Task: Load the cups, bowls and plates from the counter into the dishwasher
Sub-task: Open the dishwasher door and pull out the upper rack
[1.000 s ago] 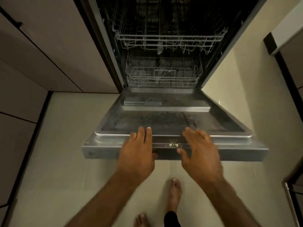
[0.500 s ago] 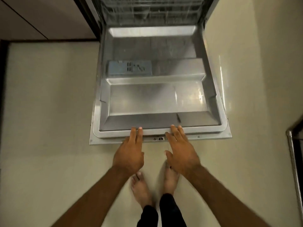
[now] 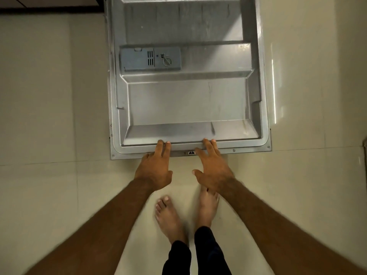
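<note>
Fingers (image 3: 163,147) of the left hand (image 3: 154,171) lie straight and pressed together. Those of the right hand (image 3: 213,171) are straight and slightly spread. Both sets rest on the near lip of the one dishwasher door (image 3: 188,104), which lies open and flat at 12 o'clock from two bare feet (image 3: 168,217). Farther at 11 o'clock, the door holds one grey dispenser (image 3: 150,58) with one round cap. Its markings are too small to read.

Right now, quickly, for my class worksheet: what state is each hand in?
Left hand: open, straight fingers resting on the front edge of the dishwasher door, holding nothing.
Right hand: open, fingers spread on the same edge, holding nothing.
</note>
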{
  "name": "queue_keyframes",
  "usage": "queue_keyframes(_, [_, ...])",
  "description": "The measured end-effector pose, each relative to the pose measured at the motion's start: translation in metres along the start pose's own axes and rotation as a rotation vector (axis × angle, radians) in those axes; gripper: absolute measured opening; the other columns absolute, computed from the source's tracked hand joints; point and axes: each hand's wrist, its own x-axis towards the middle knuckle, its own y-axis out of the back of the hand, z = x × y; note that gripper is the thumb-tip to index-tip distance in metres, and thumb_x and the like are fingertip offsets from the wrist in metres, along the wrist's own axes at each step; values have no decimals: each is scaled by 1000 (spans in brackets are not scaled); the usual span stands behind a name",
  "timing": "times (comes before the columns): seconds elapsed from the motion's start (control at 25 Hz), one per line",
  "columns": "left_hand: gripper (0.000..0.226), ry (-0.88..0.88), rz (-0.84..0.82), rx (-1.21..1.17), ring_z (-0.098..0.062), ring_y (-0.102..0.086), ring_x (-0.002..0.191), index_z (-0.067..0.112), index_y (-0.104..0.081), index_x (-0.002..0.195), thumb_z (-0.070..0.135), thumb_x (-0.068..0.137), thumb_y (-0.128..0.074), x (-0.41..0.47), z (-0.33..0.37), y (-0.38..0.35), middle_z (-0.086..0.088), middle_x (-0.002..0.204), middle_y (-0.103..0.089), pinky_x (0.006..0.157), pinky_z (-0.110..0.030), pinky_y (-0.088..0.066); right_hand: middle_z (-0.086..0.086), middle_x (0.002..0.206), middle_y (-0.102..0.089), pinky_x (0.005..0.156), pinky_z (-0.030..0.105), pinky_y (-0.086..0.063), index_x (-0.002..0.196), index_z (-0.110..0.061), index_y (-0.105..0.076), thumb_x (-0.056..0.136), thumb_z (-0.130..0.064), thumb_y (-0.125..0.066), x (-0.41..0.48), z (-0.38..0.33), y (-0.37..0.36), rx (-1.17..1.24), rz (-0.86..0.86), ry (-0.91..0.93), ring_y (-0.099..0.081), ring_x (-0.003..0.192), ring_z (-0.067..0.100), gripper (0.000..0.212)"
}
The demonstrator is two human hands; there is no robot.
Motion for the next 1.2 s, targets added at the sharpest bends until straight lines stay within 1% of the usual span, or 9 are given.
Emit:
queue_keyframes(0.16, [98, 5, -10, 11, -38, -50, 131, 14, 3, 163, 45, 94, -59, 1, 4, 2, -10, 170, 6, 108, -43, -41, -7, 168, 15, 120, 46, -25, 159, -25, -23, 93, -47, -64, 4, 2, 0, 5, -24, -5, 17, 154, 23, 80])
queue_keyframes(0.28, [96, 23, -15, -33, -37, -40, 142, 15, 3, 163, 48, 96, -57, 2, 8, 13, -9, 171, 0, 112, -46, -37, -3, 168, 11, 121, 54, -20, 160, -29, -14, 94, -49, -61, 3, -4, 12, -8, -60, -26, 11, 155, 25, 84])
queue_keyframes(0.36, [95, 32, 27, -76, -34, -35, 147, 15, 4, 163, 50, 98, -56, -3, 12, 28, -9, 171, -2, 115, -48, -35, 0, 169, 7, 123, 56, -16, 159, -31, -10, 95, -49, -59, 1, -13, 30, -10, -39, -16, 6, 156, 25, 83])
queue_keyframes(0.48, [93, 21, 196, -119, -31, -30, 150, 16, 4, 163, 52, 99, -54, -11, 16, 68, -10, 171, -4, 118, -47, -32, 1, 169, 5, 123, 56, -13, 159, -32, -7, 97, -46, -57, -2, -31, 73, -27, 49, 14, 5, 156, 24, 81])
queue_keyframes(0.6, [90, 1, 358, -170, -29, -19, 155, 17, 4, 163, 54, 100, -50, -18, 19, 130, -10, 171, -6, 123, -45, -22, 2, 169, 6, 124, 55, -11, 160, -31, -7, 98, -46, -57, -10, -58, 131, -17, 161, 48, 6, 156, 24, 81])
queue_keyframes(0.68, [90, -21, 436, -162, -27, -14, 156, 16, 4, 163, 56, 101, -46, -19, 19, 168, -9, 171, -7, 125, -45, -19, 1, 169, 7, 124, 55, -10, 160, -31, -6, 98, -47, -55, -14, -75, 166, -28, 222, 64, 7, 156, 24, 80])
queue_keyframes(0.8, [91, -58, 532, -152, -27, -10, 158, 16, 6, 163, 59, 100, -45, -19, 19, 225, -8, 171, -5, 127, -46, -17, 2, 169, 7, 124, 56, -10, 160, -30, -5, 98, -49, -55, -18, -99, 217, -56, 311, 92, 8, 156, 24, 81])
queue_keyframes(1.0, [94, -88, 666, -112, -28, -11, 157, 16, 5, 163, 63, 99, -45, -27, 14, 316, -9, 171, -6, 126, -46, -13, 4, 169, 2, 123, 59, -13, 160, -29, -6, 97, -47, -58, -19, -137, 305, -61, 481, 143, 6, 156, 26, 83])
queue_keyframes(1.2, [95, -101, 780, -59, -27, -12, 157, 15, 3, 163, 66, 97, -44, -24, 11, 391, -9, 170, -8, 127, -49, -16, 6, 169, -1, 122, 59, -16, 159, -26, -10, 97, -48, -57, -12, -160, 372, -115, 626, 153, 3, 156, 27, 82])
